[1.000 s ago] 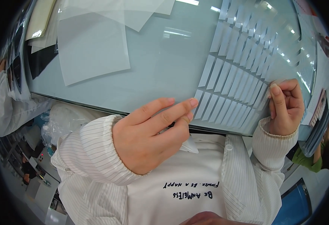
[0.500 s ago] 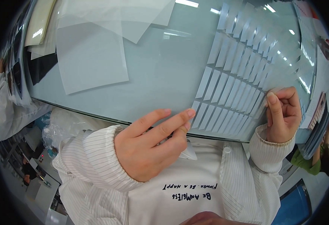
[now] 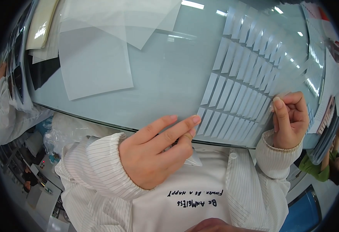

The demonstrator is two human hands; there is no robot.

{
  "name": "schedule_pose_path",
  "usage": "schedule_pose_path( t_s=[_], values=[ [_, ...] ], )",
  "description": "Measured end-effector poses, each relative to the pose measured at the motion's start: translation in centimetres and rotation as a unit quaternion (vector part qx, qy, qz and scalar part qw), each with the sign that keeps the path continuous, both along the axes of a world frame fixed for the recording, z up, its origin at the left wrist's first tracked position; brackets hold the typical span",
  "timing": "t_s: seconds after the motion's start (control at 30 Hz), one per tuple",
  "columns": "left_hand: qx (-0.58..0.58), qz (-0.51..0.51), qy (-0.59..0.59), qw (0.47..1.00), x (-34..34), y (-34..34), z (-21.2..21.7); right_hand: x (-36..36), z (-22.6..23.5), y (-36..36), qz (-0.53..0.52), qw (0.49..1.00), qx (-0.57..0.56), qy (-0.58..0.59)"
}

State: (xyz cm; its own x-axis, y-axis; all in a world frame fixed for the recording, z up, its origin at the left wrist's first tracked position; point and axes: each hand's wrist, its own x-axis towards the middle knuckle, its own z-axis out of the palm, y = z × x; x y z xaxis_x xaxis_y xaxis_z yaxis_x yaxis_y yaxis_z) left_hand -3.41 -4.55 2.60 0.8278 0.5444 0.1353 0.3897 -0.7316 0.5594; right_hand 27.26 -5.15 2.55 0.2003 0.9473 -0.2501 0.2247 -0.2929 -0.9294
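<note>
A clear, glossy sheet with rows of narrow whitish strips (image 3: pixel 231 91) lies at the right of the glass-topped table. My right hand (image 3: pixel 289 120) is closed, thumb and bent forefinger pinching at the sheet's right side. At the near left corner of the strips is my left hand (image 3: pixel 158 150), its forefinger tip beside the end strip and its thumb drawn in close below. Another left finger stretches out apart. Whatever sits between the left thumb and forefinger is mostly hidden. A small white pointed piece (image 3: pixel 193 159) shows under that hand.
Translucent sheets (image 3: pixel 96 65) overlap at the table's far left, near a cream-coloured stack (image 3: pixel 42 25). The glass table edge (image 3: pixel 80 116) runs just in front of me. Clear plastic wrap (image 3: pixel 59 137) bunches below it. A person in green (image 3: pixel 324 166) is at the right.
My right hand has shifted slightly left, still pinching at the sheet's side. My left hand stays nearly in place. The sheets appear slightly lower in the picture.
</note>
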Motion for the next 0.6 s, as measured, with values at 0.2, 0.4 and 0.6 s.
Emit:
schedule_pose_path(
  t_s=[0.2,0.4,0.6],
  values=[
    [0.004,0.000,0.003,1.000,0.11,0.02,0.13,0.13,0.10,-0.06,0.004,1.000,-0.003,0.001],
    [0.004,0.004,0.001,1.000,0.13,-0.04,0.18,0.01,0.43,-0.07,0.001,1.000,-0.009,-0.001],
    [0.009,0.011,0.008,1.000,0.23,-0.22,0.28,0.01,0.45,-0.23,0.001,1.000,-0.005,0.002]
  ],
)
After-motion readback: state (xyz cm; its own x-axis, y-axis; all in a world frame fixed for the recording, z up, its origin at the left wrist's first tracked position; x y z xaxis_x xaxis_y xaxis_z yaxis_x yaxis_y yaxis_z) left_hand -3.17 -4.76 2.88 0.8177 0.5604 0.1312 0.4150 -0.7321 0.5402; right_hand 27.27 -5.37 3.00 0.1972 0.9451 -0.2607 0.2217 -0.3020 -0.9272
